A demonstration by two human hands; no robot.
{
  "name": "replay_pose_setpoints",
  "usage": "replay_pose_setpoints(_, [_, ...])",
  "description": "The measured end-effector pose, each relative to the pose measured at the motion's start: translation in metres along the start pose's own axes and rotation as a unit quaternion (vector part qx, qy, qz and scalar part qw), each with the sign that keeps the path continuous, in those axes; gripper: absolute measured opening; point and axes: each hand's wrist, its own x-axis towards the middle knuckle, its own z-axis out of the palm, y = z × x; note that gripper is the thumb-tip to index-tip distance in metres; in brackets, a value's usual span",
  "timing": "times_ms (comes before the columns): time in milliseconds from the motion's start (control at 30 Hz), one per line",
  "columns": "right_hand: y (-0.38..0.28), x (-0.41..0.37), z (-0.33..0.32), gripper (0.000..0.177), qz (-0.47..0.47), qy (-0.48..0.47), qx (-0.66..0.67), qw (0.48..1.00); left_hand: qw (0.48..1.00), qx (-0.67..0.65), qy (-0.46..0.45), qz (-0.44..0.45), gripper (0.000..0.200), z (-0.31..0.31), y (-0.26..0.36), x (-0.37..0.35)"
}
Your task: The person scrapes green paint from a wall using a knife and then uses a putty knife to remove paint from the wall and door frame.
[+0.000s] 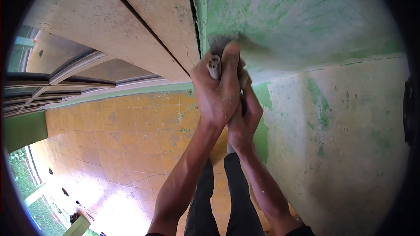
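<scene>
My left hand [216, 91] is wrapped round a scraper, its thumb stretched along the grey blade [221, 41]. A pale, round tube-like end [214, 64] pokes out between thumb and forefinger. Close behind and below it, my right hand [248, 116] is closed round the same tool; most of its grip is hidden. The blade's edge meets the wall [280, 13], whose patchy green paint is worn to pale grey. Blur around the blade hides its exact outline.
A pale wooden frame [144, 22] with a dark gap borders the wall at left, beside window panes [70, 57]. Green flakes lie on the yellow tiled floor [127, 126]. A second patchy wall [345, 126] stands at right. My legs [240, 192] are below.
</scene>
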Motion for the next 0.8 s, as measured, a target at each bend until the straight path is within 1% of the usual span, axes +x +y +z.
replay_pose_setpoints(67, [-0.002,0.007,0.002,0.041,-0.069,0.003,-0.026,0.997,1.000,-0.008,0.003,0.006,0.034,0.004,0.006,0.004])
replay_pose_setpoints(100, [-0.001,0.002,0.002,0.042,-0.050,0.007,-0.039,0.998,1.000,-0.001,-0.010,-0.018,0.032,-0.001,0.003,0.005])
replay_pose_setpoints(133, [-0.002,0.002,0.001,0.042,-0.055,0.004,-0.039,0.998,1.000,-0.003,-0.010,-0.013,0.032,-0.001,0.001,0.002])
replay_pose_setpoints(200, [-0.002,0.005,0.000,0.042,-0.155,0.011,-0.089,0.984,0.999,-0.039,0.009,-0.028,0.032,0.003,0.006,-0.002])
replay_pose_setpoints(233, [-0.023,0.009,0.002,0.042,-0.101,0.007,-0.076,0.992,0.999,-0.041,-0.009,0.013,0.033,0.012,0.029,0.000])
replay_pose_setpoints(267, [-0.020,0.004,0.001,0.042,-0.095,0.007,-0.079,0.992,0.999,-0.040,-0.007,0.006,0.033,0.009,0.024,-0.001])
replay_pose_setpoints(333, [-0.015,0.005,0.000,0.044,-0.088,0.002,-0.039,0.995,1.000,-0.009,-0.017,-0.003,0.035,0.007,0.018,0.001])
replay_pose_setpoints(367, [-0.007,-0.006,-0.003,0.045,0.008,0.007,-0.042,0.999,1.000,-0.002,-0.007,-0.028,0.037,0.002,0.005,-0.002])
replay_pose_setpoints(400, [-0.012,-0.011,-0.004,0.045,0.007,0.004,-0.043,0.999,1.000,-0.004,-0.005,-0.026,0.037,0.002,0.010,-0.006])
replay_pose_setpoints(467, [-0.012,-0.013,-0.004,0.045,0.042,-0.005,-0.020,0.999,0.999,0.015,0.006,-0.048,0.038,0.002,0.012,-0.008])
replay_pose_setpoints(500, [-0.015,-0.015,0.000,0.044,0.042,0.000,0.014,0.999,0.998,0.028,0.006,-0.050,0.038,0.001,0.012,-0.008])
replay_pose_setpoints(533, [-0.012,-0.011,0.002,0.044,0.044,-0.002,0.016,0.999,0.998,0.029,0.008,-0.050,0.038,0.001,0.013,-0.004])
replay_pose_setpoints(600, [-0.011,-0.007,0.000,0.043,-0.016,-0.008,-0.035,0.999,0.999,-0.015,-0.001,-0.029,0.039,0.004,0.013,-0.003])
replay_pose_setpoints(733, [-0.020,-0.005,-0.003,0.040,-0.014,-0.026,-0.021,0.999,1.000,-0.010,0.006,-0.023,0.038,0.006,0.018,-0.004])
replay_pose_setpoints(800, [-0.024,-0.006,-0.004,0.040,0.003,-0.031,-0.019,0.999,0.999,-0.012,0.003,-0.043,0.038,0.006,0.021,-0.007])
